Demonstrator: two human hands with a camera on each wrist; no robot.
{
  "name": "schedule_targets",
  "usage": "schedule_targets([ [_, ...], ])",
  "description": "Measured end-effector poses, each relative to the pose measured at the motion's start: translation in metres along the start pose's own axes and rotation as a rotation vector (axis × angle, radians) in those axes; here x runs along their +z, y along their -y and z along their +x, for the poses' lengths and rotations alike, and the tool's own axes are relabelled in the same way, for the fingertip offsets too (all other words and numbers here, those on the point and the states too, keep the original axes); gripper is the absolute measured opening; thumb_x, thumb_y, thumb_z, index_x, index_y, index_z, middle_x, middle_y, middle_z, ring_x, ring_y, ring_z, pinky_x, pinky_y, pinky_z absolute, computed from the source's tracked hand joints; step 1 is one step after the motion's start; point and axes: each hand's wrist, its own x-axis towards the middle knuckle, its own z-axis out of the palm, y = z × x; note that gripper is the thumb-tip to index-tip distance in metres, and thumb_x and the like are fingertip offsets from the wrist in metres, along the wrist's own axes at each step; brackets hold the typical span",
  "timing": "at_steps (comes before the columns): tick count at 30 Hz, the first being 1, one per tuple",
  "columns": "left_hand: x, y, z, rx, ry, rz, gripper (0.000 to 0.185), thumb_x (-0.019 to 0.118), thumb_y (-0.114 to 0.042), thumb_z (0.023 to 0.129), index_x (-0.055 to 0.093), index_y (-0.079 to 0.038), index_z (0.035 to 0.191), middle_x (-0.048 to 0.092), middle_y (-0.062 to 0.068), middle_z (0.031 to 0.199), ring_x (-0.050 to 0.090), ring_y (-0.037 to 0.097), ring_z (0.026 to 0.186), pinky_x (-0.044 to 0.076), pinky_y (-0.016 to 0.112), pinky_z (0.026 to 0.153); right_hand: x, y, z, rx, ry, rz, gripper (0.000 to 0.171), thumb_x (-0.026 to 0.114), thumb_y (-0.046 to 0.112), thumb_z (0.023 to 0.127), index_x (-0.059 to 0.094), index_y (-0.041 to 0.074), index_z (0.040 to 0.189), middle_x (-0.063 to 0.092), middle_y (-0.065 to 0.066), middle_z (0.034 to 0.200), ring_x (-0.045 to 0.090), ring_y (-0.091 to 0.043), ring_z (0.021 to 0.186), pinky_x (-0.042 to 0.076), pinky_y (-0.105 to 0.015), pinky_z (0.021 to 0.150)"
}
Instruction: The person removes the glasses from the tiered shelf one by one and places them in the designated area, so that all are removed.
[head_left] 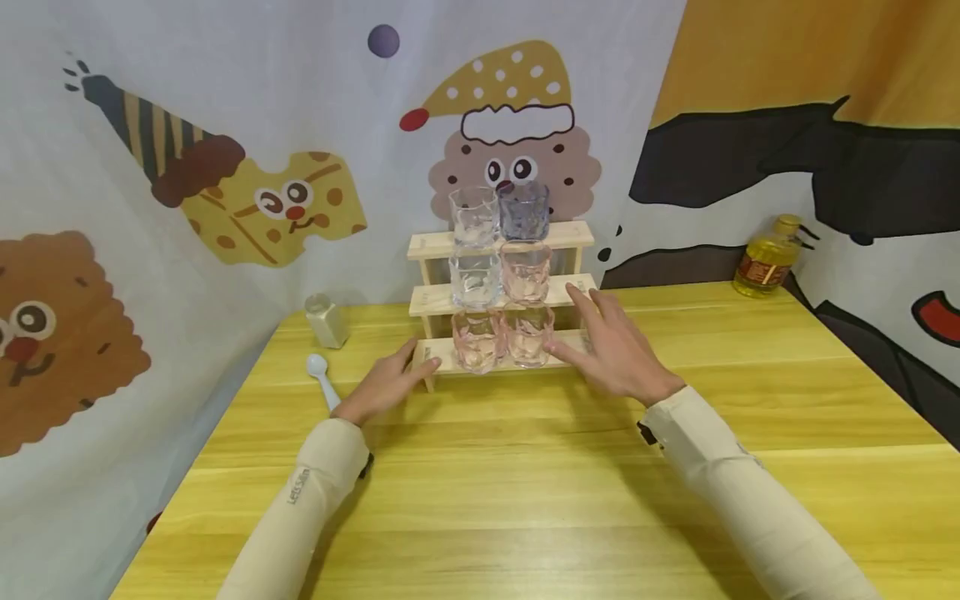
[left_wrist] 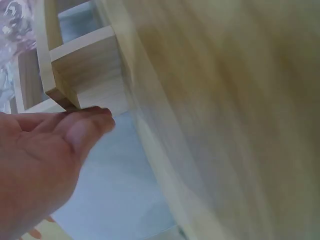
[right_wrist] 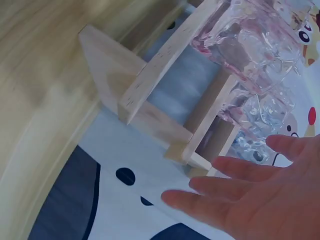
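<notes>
Rack (head_left: 570, 236) is sitting at 12 o'clock on the table (head_left: 525, 467), six glasses (head_left: 498, 283) lined up on its three steps. Left hand (head_left: 384, 385) is lying flat, fingers together, tips touching the bottom step's left end at 11. Right hand (head_left: 611, 346) is spreading its fingers wide, touching the right end at 1.

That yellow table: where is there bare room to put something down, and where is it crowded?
Bare wood lies across the table between the rack and the oil bottle, and in front between the two sleeves. It is crowded at the rack: six glasses, the left hand, the right hand. A spoon and shaker fill the left corner.
</notes>
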Motion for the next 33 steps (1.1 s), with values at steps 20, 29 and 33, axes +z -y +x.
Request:
schedule_targets([
  [20,-0.003,0.006,0.01,0.054,0.006,-0.057,0.084,0.058,-0.036,0.102,0.009,-0.004,0.162,0.026,0.022,0.164,0.032,0.039,0.15,0.032,0.053,0.12,-0.019,0.007,0.026,-0.045,0.112,0.396,0.071,0.038,0.053,0.106,0.007,0.026,0.163,0.01,-0.008,0.171,0.013,-0.038,0.157,0.016,-0.068,0.12],
  [29,-0.003,0.005,0.013,0.024,-0.023,0.165,0.082,0.059,-0.038,0.101,0.015,-0.002,0.161,0.052,0.007,0.056,0.05,0.018,0.058,0.047,0.053,0.106,-0.035,0.009,0.039,-0.038,0.166,0.561,0.064,0.033,0.049,0.108,0.012,0.024,0.163,0.021,-0.019,0.167,0.031,-0.044,0.149,0.03,-0.065,0.117],
  [33,-0.004,0.0,0.014,0.045,-0.033,0.186,0.082,0.059,-0.037,0.1,0.017,0.0,0.16,0.05,0.002,0.054,0.042,0.013,0.051,0.049,0.053,0.103,-0.046,0.009,0.047,-0.03,0.16,0.635,0.065,0.035,0.046,0.108,0.013,0.019,0.163,0.024,-0.021,0.164,0.032,-0.042,0.148,0.03,-0.061,0.119],
])
